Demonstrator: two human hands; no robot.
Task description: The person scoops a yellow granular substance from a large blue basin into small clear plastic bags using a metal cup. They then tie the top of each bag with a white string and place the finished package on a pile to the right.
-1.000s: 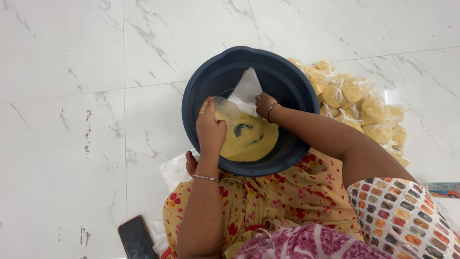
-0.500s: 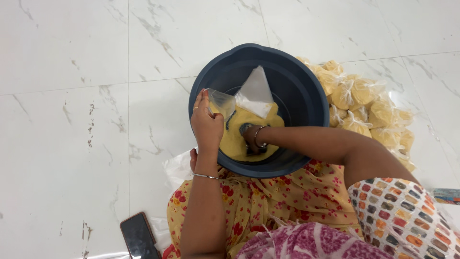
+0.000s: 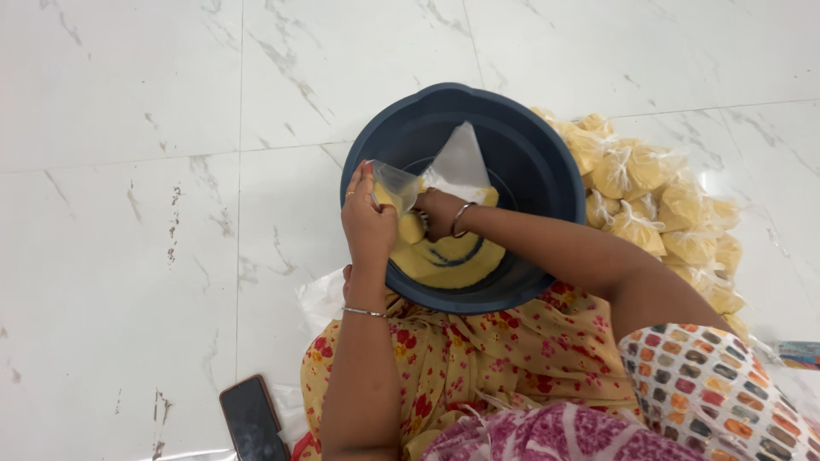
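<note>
A dark blue round basin [image 3: 521, 145] sits on the white marble floor in front of me, with yellow powder [image 3: 444, 260] in its bottom. My left hand [image 3: 367, 222] holds a small clear plastic bag [image 3: 395, 188] open over the basin's near left side. My right hand [image 3: 437, 213], wearing a bangle, is down in the basin beside the bag, fingers closed over some of the yellow powder. A loose clear plastic sheet [image 3: 461, 158] leans inside the basin behind my hands.
A heap of tied clear bags filled with yellow powder [image 3: 658, 205] lies on the floor right of the basin. A dark phone [image 3: 252, 418] lies on the floor at lower left. My knees in flowered cloth [image 3: 512, 358] press against the basin.
My right hand has gone from the basin's far side down to the powder and come up beside the bag. My left hand has lifted the bag slightly up and left.
</note>
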